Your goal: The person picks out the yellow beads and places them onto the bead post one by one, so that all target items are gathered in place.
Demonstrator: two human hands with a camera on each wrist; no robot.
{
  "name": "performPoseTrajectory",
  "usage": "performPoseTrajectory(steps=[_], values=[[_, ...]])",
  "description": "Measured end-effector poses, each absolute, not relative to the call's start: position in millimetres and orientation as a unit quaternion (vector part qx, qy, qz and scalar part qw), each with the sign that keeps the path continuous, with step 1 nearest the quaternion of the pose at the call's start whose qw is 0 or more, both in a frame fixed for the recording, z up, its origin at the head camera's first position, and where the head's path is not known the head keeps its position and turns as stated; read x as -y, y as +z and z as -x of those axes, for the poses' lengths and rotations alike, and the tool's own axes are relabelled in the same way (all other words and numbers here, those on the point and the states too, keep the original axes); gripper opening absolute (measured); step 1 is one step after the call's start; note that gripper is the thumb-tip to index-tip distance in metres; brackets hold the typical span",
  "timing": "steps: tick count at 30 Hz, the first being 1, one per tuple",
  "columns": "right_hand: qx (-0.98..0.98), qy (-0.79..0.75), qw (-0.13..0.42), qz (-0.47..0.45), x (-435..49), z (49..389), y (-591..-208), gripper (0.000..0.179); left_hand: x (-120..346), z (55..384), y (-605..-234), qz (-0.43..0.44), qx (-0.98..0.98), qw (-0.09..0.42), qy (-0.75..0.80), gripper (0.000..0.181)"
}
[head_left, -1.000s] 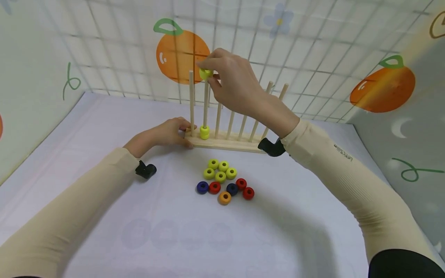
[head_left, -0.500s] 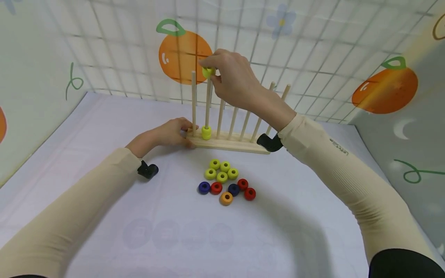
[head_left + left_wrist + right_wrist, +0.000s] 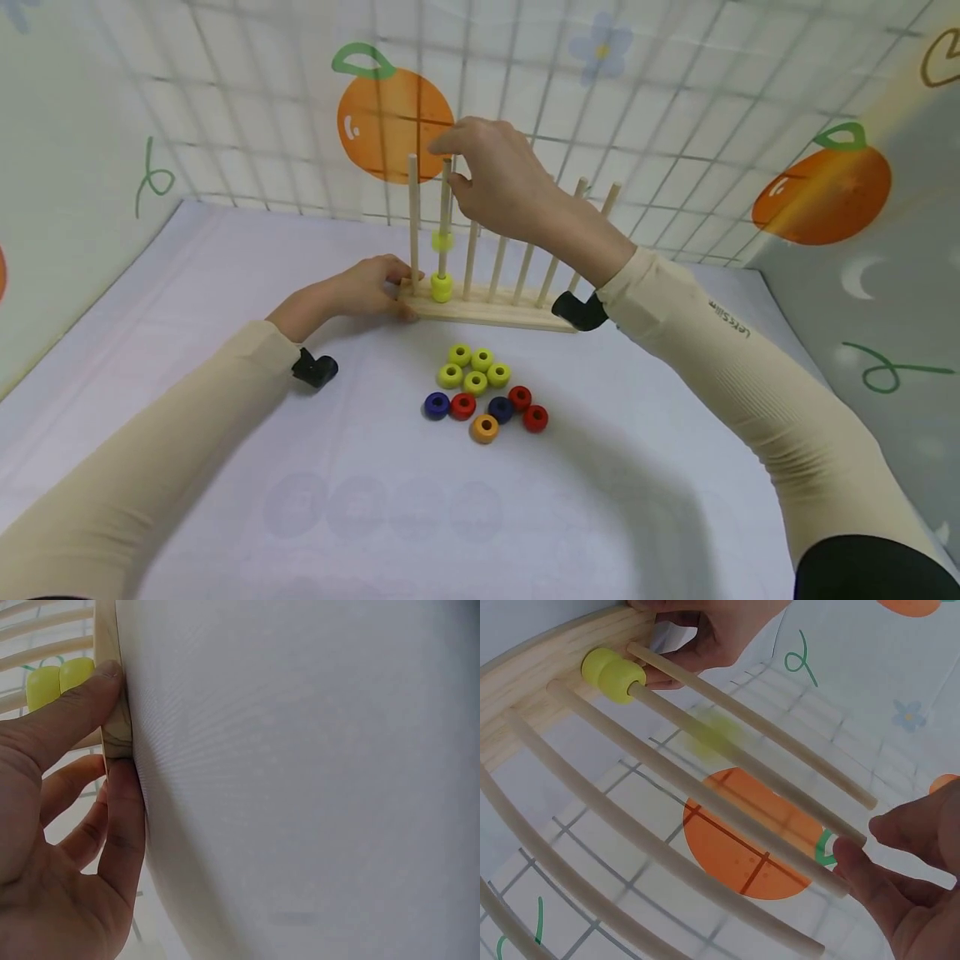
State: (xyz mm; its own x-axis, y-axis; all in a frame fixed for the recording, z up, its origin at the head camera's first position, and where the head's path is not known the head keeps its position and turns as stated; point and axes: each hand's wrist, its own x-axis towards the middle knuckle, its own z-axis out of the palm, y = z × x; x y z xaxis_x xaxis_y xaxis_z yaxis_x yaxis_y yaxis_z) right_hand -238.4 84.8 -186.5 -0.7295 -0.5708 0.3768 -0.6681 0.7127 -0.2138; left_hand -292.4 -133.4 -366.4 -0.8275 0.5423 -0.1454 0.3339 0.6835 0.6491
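A wooden peg stand [image 3: 502,313] has a row of upright pegs on a flat base. My left hand [image 3: 367,287] grips its left end, thumb on the front edge in the left wrist view and fingers curled round the end. Two yellow beads [image 3: 615,675] sit stacked at the foot of the second peg [image 3: 445,196]. A third yellow bead [image 3: 714,735], blurred, is partway down that same peg. Above, my right hand [image 3: 502,171] has its thumb and fingers apart around the peg's tip, holding nothing.
In front of the stand, several yellow beads [image 3: 475,383] lie on the white table. Nearer are red beads [image 3: 536,418], dark blue beads [image 3: 437,406] and an orange bead [image 3: 484,428]. A patterned cloth wall [image 3: 637,108] rises behind the stand.
My right hand has let go of the yellow bead at the top of the second peg, and the bead has slid down the peg. My left hand stays on the stand's end.
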Motion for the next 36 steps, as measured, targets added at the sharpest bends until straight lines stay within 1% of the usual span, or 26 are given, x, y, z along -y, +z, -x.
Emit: performPoseTrajectory(steps=[4, 9, 11, 12, 17, 20, 24, 27, 30, 36], values=[[0.909, 0.183, 0.152, -0.343, -88, 236, -188, 0.035, 134, 293, -368, -0.258, -0.899, 0.160, 0.316, 0.066], [0.878, 0.208, 0.199, -0.383, -98, 219, -196, 0.032, 135, 294, -367, -0.266, -0.897, 0.158, 0.314, 0.066], [0.866, 0.210, 0.204, -0.405, -103, 210, -204, 0.031, 135, 295, -366, -0.266, -0.898, 0.159, 0.313, 0.065], [0.864, 0.210, 0.197, -0.413, -105, 206, -208, 0.031, 135, 295, -365, -0.269, -0.897, 0.159, 0.312, 0.066], [0.870, 0.198, 0.127, -0.433, -115, 190, -237, 0.029, 133, 294, -363, -0.275, -0.898, 0.161, 0.303, 0.068], [0.881, 0.206, 0.060, -0.421, -118, 186, -254, 0.029, 133, 293, -362, -0.274, -0.900, 0.161, 0.299, 0.069], [0.898, 0.208, -0.050, -0.386, -119, 186, -279, 0.032, 135, 294, -363, -0.271, -0.901, 0.161, 0.298, 0.069], [0.900, 0.200, -0.108, -0.372, -117, 185, -295, 0.032, 135, 294, -364, -0.268, -0.901, 0.161, 0.300, 0.069], [0.896, 0.192, -0.130, -0.378, -115, 184, -306, 0.032, 134, 294, -364, -0.268, -0.900, 0.162, 0.303, 0.069], [0.897, 0.180, -0.128, -0.383, -114, 181, -315, 0.035, 135, 293, -365, -0.264, -0.902, 0.162, 0.300, 0.069]])
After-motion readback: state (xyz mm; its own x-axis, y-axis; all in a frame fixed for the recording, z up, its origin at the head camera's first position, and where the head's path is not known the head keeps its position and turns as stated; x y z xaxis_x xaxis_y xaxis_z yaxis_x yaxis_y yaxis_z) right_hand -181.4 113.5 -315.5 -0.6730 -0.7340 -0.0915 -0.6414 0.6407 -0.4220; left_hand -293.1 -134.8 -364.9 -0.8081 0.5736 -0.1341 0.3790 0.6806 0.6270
